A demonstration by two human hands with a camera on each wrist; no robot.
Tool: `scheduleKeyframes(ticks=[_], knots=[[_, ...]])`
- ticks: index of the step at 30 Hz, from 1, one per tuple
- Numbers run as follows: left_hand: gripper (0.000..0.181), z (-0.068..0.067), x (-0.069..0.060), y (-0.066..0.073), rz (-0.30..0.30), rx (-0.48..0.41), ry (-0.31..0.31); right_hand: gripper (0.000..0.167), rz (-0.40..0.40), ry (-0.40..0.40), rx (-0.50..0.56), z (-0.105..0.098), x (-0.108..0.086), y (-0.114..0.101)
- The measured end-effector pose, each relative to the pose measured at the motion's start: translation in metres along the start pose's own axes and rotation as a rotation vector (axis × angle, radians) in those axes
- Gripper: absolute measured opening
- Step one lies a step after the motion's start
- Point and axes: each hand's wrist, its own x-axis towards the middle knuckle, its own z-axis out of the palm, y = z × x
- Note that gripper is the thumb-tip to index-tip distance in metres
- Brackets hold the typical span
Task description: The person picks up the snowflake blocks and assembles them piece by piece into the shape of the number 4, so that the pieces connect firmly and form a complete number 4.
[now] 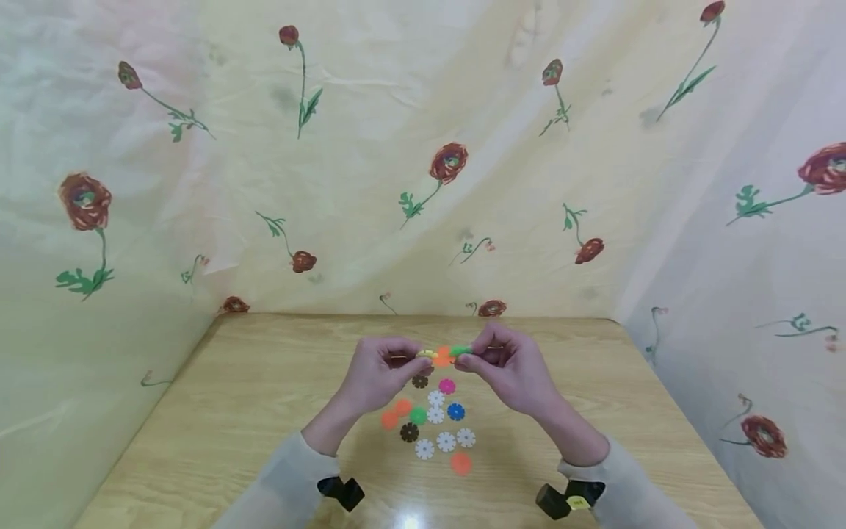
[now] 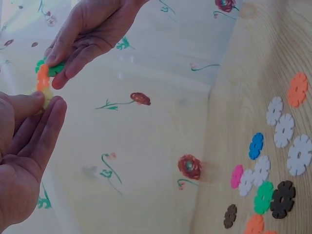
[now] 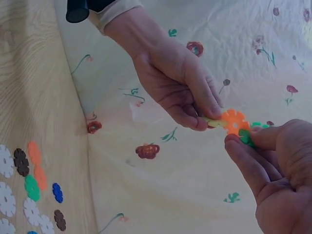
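Above the table, both hands hold a short chain of notched plastic discs joined edge to edge. My left hand [image 1: 380, 371] pinches the yellow disc [image 1: 427, 354] between thumb and fingers. My right hand [image 1: 514, 367] pinches the green disc [image 1: 460, 351] at the other end. Between them sits an orange disc [image 3: 235, 122], its flat face turned to the right wrist view and nearly edge-on in the left wrist view. Fingers cover parts of the yellow and green discs.
On the wooden table [image 1: 277, 382] below lie several loose discs: white [image 1: 446, 441], brown [image 1: 410, 432], blue [image 1: 456, 411], pink [image 1: 447, 386], green [image 1: 418, 416] and orange [image 1: 461, 463]. A flower-printed cloth [image 1: 370, 184] hangs behind and at both sides.
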Motion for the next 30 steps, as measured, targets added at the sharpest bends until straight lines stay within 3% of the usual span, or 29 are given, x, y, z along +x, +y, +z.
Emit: scheduleKeyframes(ticks=[8, 13, 17, 23, 30], knots=[[0.006, 0.003, 0.001, 0.003, 0.000, 0.016, 0.013, 0.012, 0.006, 0.057, -0.113, -0.002, 0.002, -0.006], [0.007, 0.003, 0.002, 0.003, 0.009, 0.055, 0.013, 0.011, 0.009, 0.058, -0.131, -0.006, 0.003, -0.003], [0.008, 0.000, 0.001, 0.001, 0.006, 0.091, 0.053, 0.020, 0.041, 0.023, -0.159, -0.010, 0.005, 0.002], [0.007, -0.006, -0.001, 0.000, -0.034, 0.097, 0.092, 0.016, 0.108, -0.027, -0.259, -0.017, 0.006, 0.028], [0.006, -0.008, -0.003, -0.001, -0.016, 0.070, 0.095, 0.014, 0.159, -0.126, -0.415, -0.014, 0.003, 0.064]])
